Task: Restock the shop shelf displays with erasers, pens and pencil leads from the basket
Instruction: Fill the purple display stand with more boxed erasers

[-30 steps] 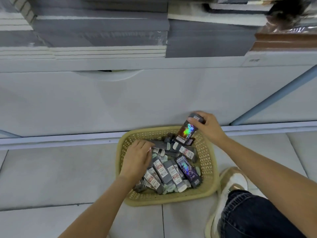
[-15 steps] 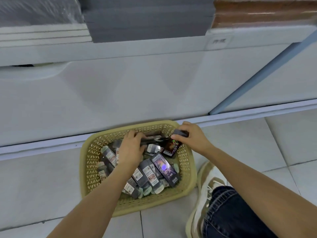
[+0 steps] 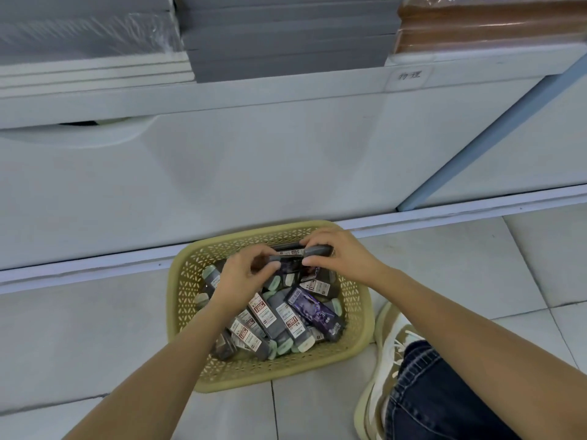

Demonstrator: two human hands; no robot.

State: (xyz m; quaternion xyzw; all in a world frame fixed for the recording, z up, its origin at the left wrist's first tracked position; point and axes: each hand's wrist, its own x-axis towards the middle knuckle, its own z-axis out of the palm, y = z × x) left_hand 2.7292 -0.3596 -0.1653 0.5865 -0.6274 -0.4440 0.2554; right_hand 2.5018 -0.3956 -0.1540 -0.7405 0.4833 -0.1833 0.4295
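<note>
a: where are the lead cases?

b: most lie heaped in the pale yellow perforated plastic basket (image 3: 179, 300). they are grey flat plastic cases with red-and-white labels (image 3: 264, 312) and pale green caps, and one purple printed case (image 3: 313, 309) slants across the heap toward the basket's right wall.

a: and the hands?

b: both are at the basket's far rim. the left hand (image 3: 239, 276) curls its fingers round the left end of a small bundle of dark flat cases (image 3: 290, 253). the right hand (image 3: 338, 254) pinches the right end, thumb beneath, fingers bent over the top. the bundle lies level, just above the heap. how many cases are in it i cannot tell.

a: what's around the basket?

b: it sits on a pale grey tiled floor (image 3: 79, 328), its far rim near the foot of a white cabinet front (image 3: 254, 160). above the basket, on the shelf, are dark grey flat stacks (image 3: 286, 36), and up to the right a brown film-wrapped stack (image 3: 476, 30) with a small handwritten label (image 3: 409, 76) below it. just right of the basket is a tan and white laced shoe (image 3: 390, 354) — touching the wall or not, i cannot tell — and beside it a leg in dark blue denim (image 3: 444, 392).
</note>
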